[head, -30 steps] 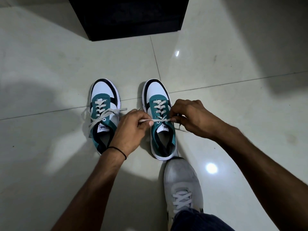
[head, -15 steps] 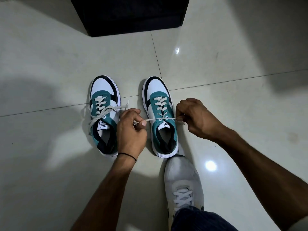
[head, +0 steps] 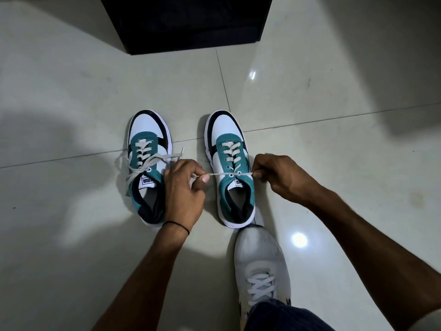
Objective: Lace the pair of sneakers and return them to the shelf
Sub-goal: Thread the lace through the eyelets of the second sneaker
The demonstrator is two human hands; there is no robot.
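Two white, teal and black sneakers stand side by side on the floor, toes pointing away. The left sneaker [head: 146, 149] is laced, its loose lace ends lying across its top. The right sneaker [head: 230, 149] is laced up to its top eyelets. Its white lace [head: 220, 174] runs taut and level across the tongue. My left hand [head: 185, 187] pinches the lace's left end between the two shoes. My right hand [head: 280, 176] pinches the other end just right of the shoe.
A dark shelf unit [head: 183, 20] stands on the floor at the top centre, beyond the shoes. My own foot in a grey-white sneaker [head: 260, 266] rests just behind the right sneaker's heel. Glossy light floor tiles [head: 334, 91] surround everything.
Both hands have moved outward from the right sneaker, pulling its lace ends apart until the lace is taut. The view has shifted slightly.
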